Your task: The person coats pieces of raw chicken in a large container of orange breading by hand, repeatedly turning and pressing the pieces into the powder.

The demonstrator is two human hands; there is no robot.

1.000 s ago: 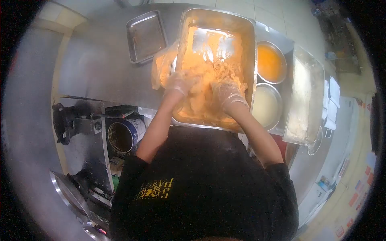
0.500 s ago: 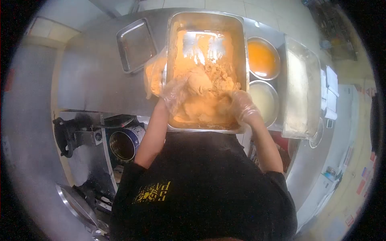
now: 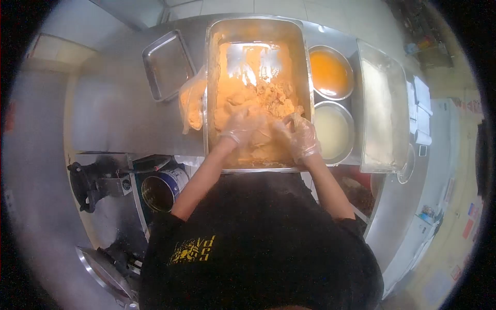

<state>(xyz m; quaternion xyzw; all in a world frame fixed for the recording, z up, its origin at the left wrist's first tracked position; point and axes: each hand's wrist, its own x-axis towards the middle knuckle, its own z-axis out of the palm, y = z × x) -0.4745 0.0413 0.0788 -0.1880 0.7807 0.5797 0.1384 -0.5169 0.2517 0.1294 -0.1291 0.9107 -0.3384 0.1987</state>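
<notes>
A deep metal tray (image 3: 308, 93) holds orange powder and coated lumpy pieces (image 3: 276, 98). Over its lower middle is my left hand (image 3: 243, 126) in a clear plastic glove, its fingers blurred against the orange contents. My right hand (image 3: 299, 137), gloved the same way, is near the tray's lower right, with its fingers bent together around a small coated piece (image 3: 293, 120). Both hands are close to each other inside the tray's rim.
Left of the tray lie a plastic bag of orange powder (image 3: 192, 106) and a small metal tray (image 3: 168, 66). To the right are a bowl of orange liquid (image 3: 329, 73), a bowl of pale liquid (image 3: 331, 132) and a long tray of white powder (image 3: 380, 108).
My left hand has moved right and further over the coated pieces. My right hand has shifted slightly inward, and its fingers are now raised and bent. The whole view has moved a little.
</notes>
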